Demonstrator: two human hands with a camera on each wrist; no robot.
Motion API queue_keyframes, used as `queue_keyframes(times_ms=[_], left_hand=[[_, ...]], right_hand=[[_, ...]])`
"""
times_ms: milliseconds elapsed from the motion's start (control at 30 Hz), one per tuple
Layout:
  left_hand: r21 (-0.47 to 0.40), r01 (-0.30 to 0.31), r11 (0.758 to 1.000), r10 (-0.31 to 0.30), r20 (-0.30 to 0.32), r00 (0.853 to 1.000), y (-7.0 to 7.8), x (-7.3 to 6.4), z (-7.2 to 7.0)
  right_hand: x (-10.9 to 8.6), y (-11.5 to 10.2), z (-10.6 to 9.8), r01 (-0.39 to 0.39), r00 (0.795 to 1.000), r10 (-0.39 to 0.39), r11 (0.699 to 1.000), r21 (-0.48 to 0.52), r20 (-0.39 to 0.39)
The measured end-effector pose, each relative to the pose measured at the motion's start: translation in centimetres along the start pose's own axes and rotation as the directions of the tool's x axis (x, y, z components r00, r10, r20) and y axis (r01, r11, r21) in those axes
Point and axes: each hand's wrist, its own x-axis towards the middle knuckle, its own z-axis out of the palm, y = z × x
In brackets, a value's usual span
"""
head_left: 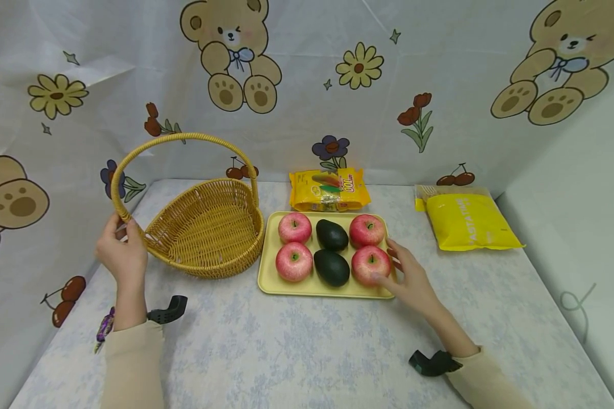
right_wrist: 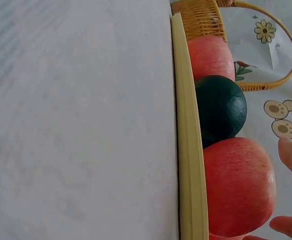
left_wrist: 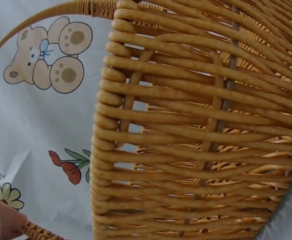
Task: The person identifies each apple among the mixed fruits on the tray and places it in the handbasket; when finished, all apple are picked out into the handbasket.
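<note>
The apple (head_left: 370, 262) at the tray's (head_left: 312, 289) near right corner calls for cupping round its widest part; the right grip (head_left: 413, 283) spreads beside it, holding nothing (contact is unclear). The left grip (head_left: 126, 250), fingers curled on the basket handle (head_left: 189, 137), should steady it.

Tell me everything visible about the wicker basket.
The basket is golden-yellow and looks woven from wicker or a similar cane, with slatted sides whose gaps show in the left wrist view, a woven floor and a roughly oval opening. A tall, tightly wrapped handle arches above it. The left grip holds that handle low on its left side. The opening faces upward; whether the base rests flat is unclear. It sits left of the yellow tray, too close to tell whether they touch.
</note>
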Motion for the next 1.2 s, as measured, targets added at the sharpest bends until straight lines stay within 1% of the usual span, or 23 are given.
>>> queue_keyframes(times_ms=[267,533,733,933,1200], left_hand=[[0.007,-0.006,1.000,0.006,-0.001,1.000,0.1,-0.1,0.0],[0.013,-0.037,0.999,0.037,-0.012,0.999,0.0,-0.1,0.1],[0.015,-0.031,0.999,0.031,-0.009,0.999,-0.2,-0.1,0.2],[0.013,-0.018,1.000,0.018,-0.006,1.000,-0.2,-0.2,0.2],[0.011,-0.039,0.999,0.039,-0.020,0.999,-0.1,-0.2,0.2]], right_hand=[[-0.1,0.0,0.5,-0.043,0.999,0.043,0.999,0.000,0.010],[-0.1,0.0,1.0,-0.087,0.996,0.087,0.996,-0.007,0.024],[-0.2,0.2,1.4,-0.130,0.991,0.130,0.991,-0.009,0.040],[-0.4,0.2,1.6,-0.148,0.988,0.148,0.989,-0.001,0.040],[-0.4,0.1,1.8,-0.148,0.989,0.148,0.989,0.001,0.021]])
